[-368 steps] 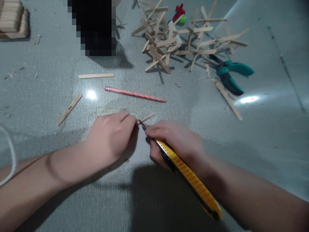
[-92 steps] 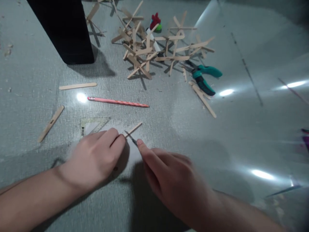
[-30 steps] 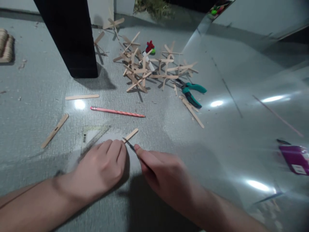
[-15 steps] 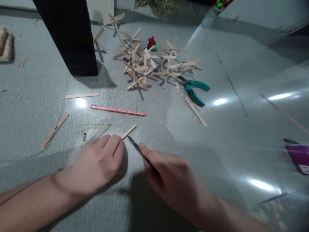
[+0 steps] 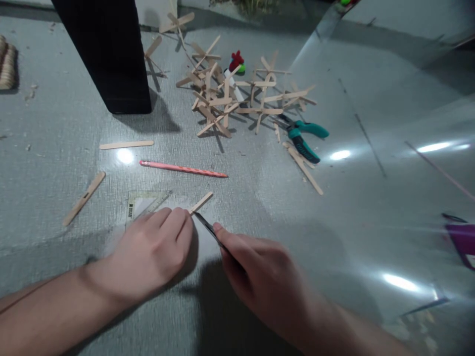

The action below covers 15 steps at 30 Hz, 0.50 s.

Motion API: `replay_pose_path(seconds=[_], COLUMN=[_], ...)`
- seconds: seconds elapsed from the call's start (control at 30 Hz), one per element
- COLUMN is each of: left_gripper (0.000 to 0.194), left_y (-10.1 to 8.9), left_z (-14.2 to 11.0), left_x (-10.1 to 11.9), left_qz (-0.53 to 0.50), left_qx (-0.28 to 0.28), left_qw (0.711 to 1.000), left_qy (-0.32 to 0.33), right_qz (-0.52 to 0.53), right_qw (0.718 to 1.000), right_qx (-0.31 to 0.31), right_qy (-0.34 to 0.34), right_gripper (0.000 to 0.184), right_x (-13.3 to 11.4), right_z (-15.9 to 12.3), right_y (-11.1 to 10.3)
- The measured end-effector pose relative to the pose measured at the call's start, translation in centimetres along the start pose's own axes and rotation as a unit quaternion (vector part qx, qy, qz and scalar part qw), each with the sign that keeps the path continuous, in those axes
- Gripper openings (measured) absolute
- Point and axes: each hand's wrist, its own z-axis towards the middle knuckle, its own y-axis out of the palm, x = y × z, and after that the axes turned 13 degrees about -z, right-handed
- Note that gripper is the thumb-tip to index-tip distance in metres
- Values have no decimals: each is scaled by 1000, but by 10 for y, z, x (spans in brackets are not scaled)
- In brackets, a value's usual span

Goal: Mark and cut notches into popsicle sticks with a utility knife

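Note:
My left hand point(image 5: 152, 252) lies curled on a wooden craft stick point(image 5: 202, 201), pinning it to the grey mat; only the stick's far end shows past my fingers. A clear set square point(image 5: 143, 202) lies partly under that hand. My right hand point(image 5: 260, 277) is closed around a utility knife point(image 5: 208, 228). Its blade tip touches the stick just beside my left fingertips. The knife's handle is hidden inside my hand.
A pink pencil point(image 5: 183, 169) lies just beyond the stick. Two loose sticks point(image 5: 83, 198) point(image 5: 126, 145) lie at the left. Farther back are a heap of glued stick crosses point(image 5: 230, 96), teal-handled pliers point(image 5: 306, 138), a black block point(image 5: 107, 54) and a purple object point(image 5: 463, 242) at the right edge.
My hands stay in place on the stick. The knife blade has shifted slightly beside my left fingertips. The view has drifted a little.

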Motion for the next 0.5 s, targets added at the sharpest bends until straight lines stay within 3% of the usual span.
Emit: replay_pose_path(seconds=[0.23,0.5], left_gripper=[15,11], left_y=[-1,0], left_z=[0,0], left_x=[-3,-3], left_qz=[-11,-15], left_qx=[-8,-12], left_qw=[1000,1000], left_qy=[9,8], right_qz=[-41,-27], right_qw=[998,998], right_qx=[43,43], right_qy=[-23,-22], right_gripper=[37,36], right_x=[-6,-5], right_z=[1,0], right_y=[2,2])
